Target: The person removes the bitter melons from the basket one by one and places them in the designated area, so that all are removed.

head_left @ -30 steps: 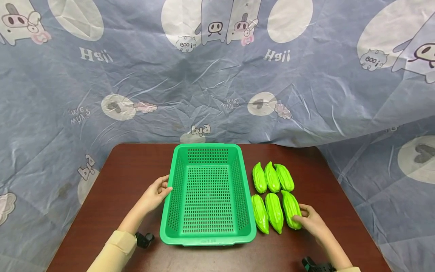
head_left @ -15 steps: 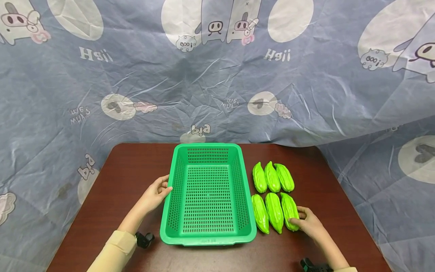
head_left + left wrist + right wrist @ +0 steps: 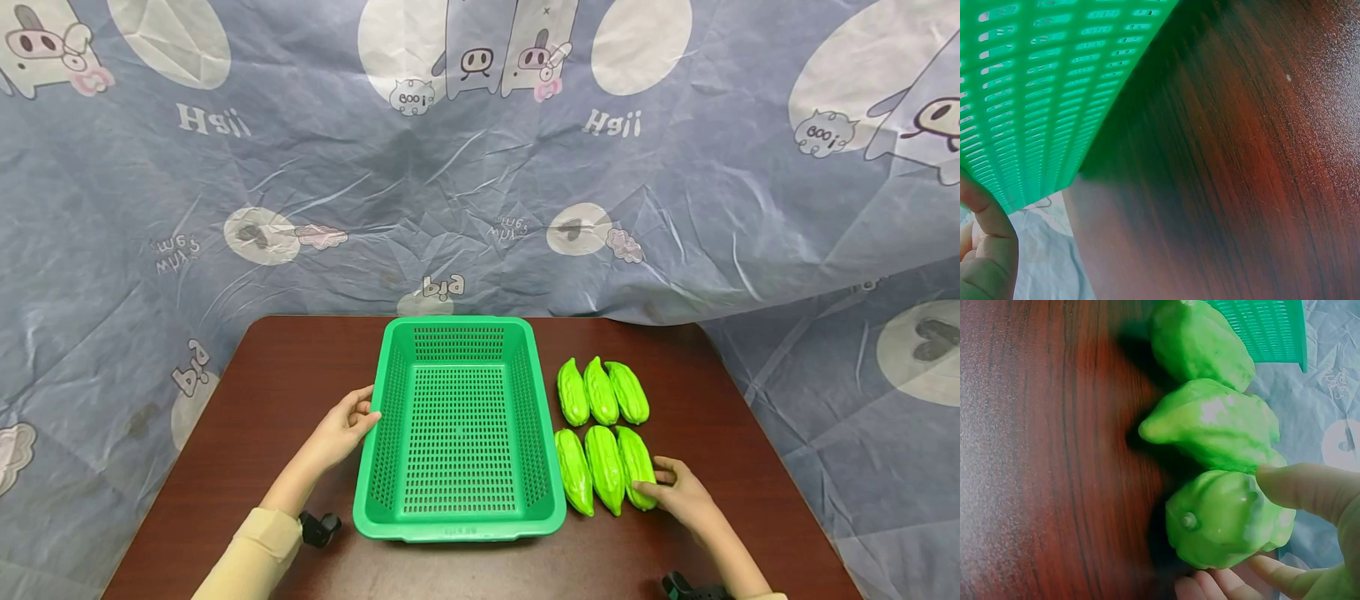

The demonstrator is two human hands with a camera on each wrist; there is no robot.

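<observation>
A green plastic basket (image 3: 459, 530) with slotted walls stands on the table. My left hand (image 3: 347, 429) grips its left rim, thumb over the edge; in the left wrist view a curled finger (image 3: 988, 240) lies beside the slotted wall. To the basket's right lie green bitter melons in two rows of three. My right hand (image 3: 678, 492) pinches the rightmost front bitter melon (image 3: 636, 467), thumb on top and fingers along its right side. That melon rests against the middle front bitter melon (image 3: 604, 468). The left front bitter melon (image 3: 573, 472) lies nearest the basket.
The back row holds a left bitter melon (image 3: 573, 393), a middle one and a right bitter melon (image 3: 627, 393). All stand on a dark red-brown wooden table (image 3: 300, 358). A blue patterned cloth (image 3: 480, 183) hangs behind it.
My right hand has shifted the rightmost front bitter melon slightly left, up against its neighbour. The left hand and the basket have stayed in place.
</observation>
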